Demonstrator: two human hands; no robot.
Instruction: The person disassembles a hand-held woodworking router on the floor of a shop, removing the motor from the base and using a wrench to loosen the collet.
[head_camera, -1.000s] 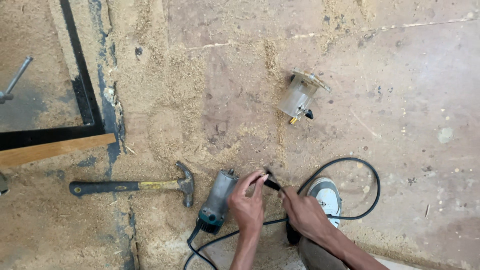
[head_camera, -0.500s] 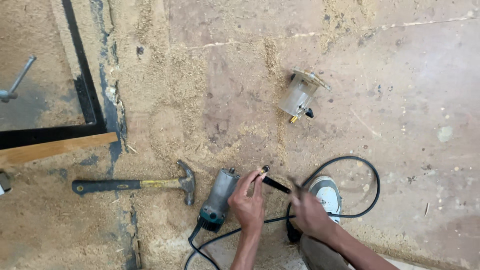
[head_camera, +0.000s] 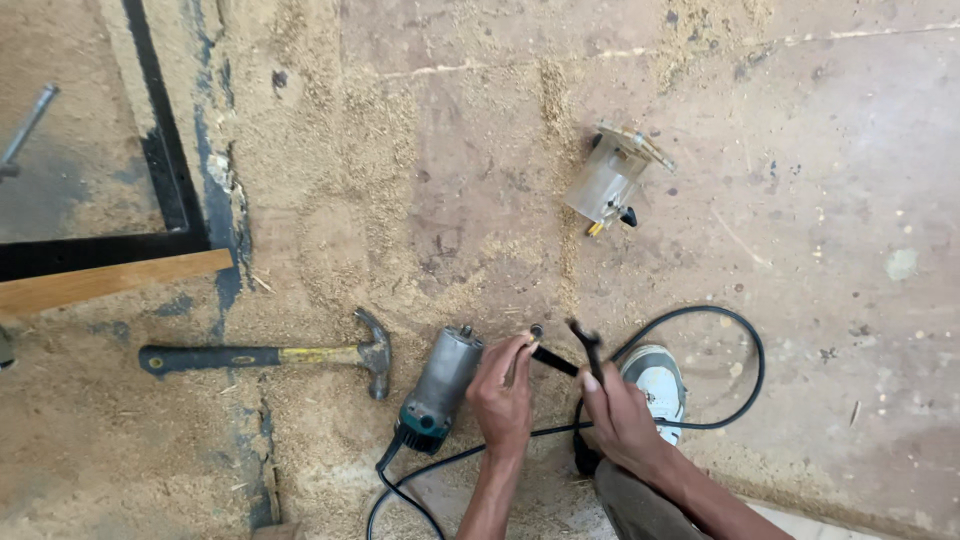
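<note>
A grey and teal trim router motor (head_camera: 437, 390) lies on the sawdust-covered floor, its black cord (head_camera: 700, 400) looping to the right. My left hand (head_camera: 503, 395) is closed on a black wrench (head_camera: 548, 355) beside the motor's top end. A second black wrench (head_camera: 588, 345) sticks up out of my right hand (head_camera: 620, 420), which grips it just right of the first. The two wrenches cross near each other. The router's clear plastic base (head_camera: 610, 183) lies apart, farther up the floor.
A claw hammer (head_camera: 270, 355) with a black and yellow handle lies left of the motor. A wooden strip (head_camera: 110, 280) and a black frame (head_camera: 165, 170) sit at the far left. My shoe (head_camera: 655, 385) rests inside the cord loop. Sawdust covers much of the floor.
My right hand has shifted right and drawn its wrench away from the motor end. My left hand has stayed by the motor with its wrench.
</note>
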